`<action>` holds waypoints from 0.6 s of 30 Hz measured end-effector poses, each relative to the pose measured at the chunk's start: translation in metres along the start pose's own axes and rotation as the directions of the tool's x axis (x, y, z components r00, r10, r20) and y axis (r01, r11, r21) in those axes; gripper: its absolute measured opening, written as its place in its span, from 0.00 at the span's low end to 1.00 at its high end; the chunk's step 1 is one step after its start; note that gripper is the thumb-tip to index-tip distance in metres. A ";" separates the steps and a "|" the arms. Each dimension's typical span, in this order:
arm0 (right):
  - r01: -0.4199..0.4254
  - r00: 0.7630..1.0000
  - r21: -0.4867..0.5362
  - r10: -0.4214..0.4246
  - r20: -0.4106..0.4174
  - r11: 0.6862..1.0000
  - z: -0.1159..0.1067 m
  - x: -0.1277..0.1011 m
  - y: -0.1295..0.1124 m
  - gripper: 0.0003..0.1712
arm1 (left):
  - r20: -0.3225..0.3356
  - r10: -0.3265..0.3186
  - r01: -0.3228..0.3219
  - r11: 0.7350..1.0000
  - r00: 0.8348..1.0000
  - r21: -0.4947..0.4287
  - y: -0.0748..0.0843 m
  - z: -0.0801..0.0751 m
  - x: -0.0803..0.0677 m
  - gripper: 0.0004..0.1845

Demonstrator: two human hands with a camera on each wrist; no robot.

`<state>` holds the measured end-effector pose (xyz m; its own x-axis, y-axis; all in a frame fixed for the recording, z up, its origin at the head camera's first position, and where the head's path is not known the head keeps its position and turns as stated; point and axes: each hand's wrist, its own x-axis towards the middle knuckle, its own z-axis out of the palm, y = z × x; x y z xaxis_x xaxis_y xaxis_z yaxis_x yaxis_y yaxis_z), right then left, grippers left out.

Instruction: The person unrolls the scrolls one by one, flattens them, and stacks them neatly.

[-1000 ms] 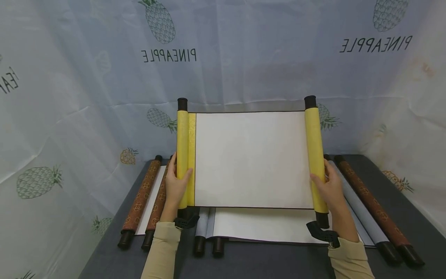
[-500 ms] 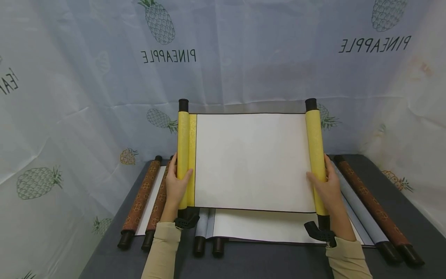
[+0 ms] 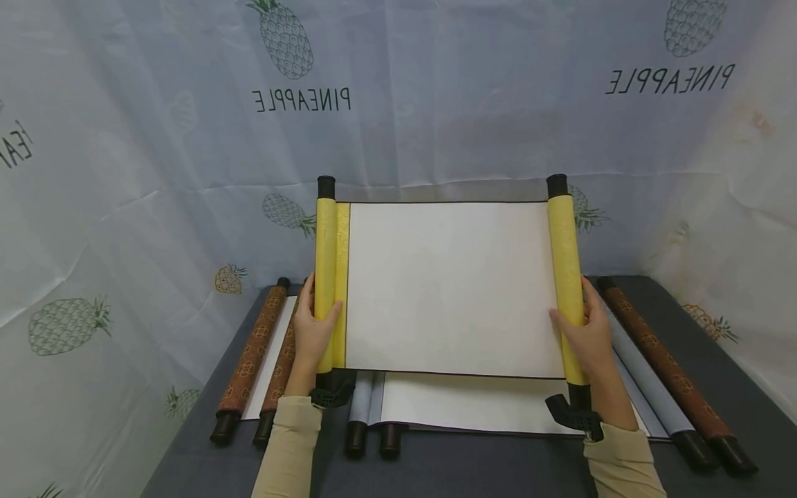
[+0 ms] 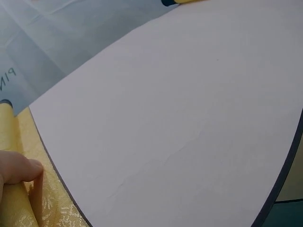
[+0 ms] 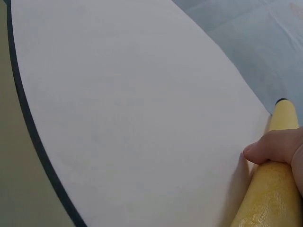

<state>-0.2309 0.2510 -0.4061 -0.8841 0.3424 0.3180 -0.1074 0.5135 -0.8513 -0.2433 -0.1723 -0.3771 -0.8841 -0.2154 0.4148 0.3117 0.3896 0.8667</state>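
Head view: the yellow scroll (image 3: pixel 448 287) is held spread at the centre of the frame, its near-upright left roller (image 3: pixel 324 256) being grasped in its lower half by the left hand (image 3: pixel 313 330), its slightly tilted right roller (image 3: pixel 564 256) likewise by the right hand (image 3: pixel 591 337), neither nearer.

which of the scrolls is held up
The yellow scroll, gripped at its two ends by the left hand and right hand; those with brown rollers or grey rollers lie on the table.

The held scroll (image 3: pixel 448 287) is before the curtain (image 3: pixel 448 124), above the table (image 3: pixel 486 470).
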 end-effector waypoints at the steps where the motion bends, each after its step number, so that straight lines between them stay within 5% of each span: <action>1: -0.003 1.000 -0.004 0.003 -0.002 1.000 0.000 0.000 0.000 0.47 | 0.001 0.000 0.000 1.000 1.000 0.001 0.000 0.000 0.000 0.39; 18: 0.000 1.000 0.020 0.000 0.023 1.000 -0.003 0.000 -0.002 0.42 | -0.008 -0.018 0.018 1.000 1.000 0.011 -0.003 -0.003 0.002 0.39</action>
<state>-0.2290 0.2525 -0.4030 -0.8941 0.3245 0.3087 -0.1164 0.4973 -0.8598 -0.2447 -0.1770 -0.3784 -0.8866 -0.2298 0.4013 0.2918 0.3954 0.8709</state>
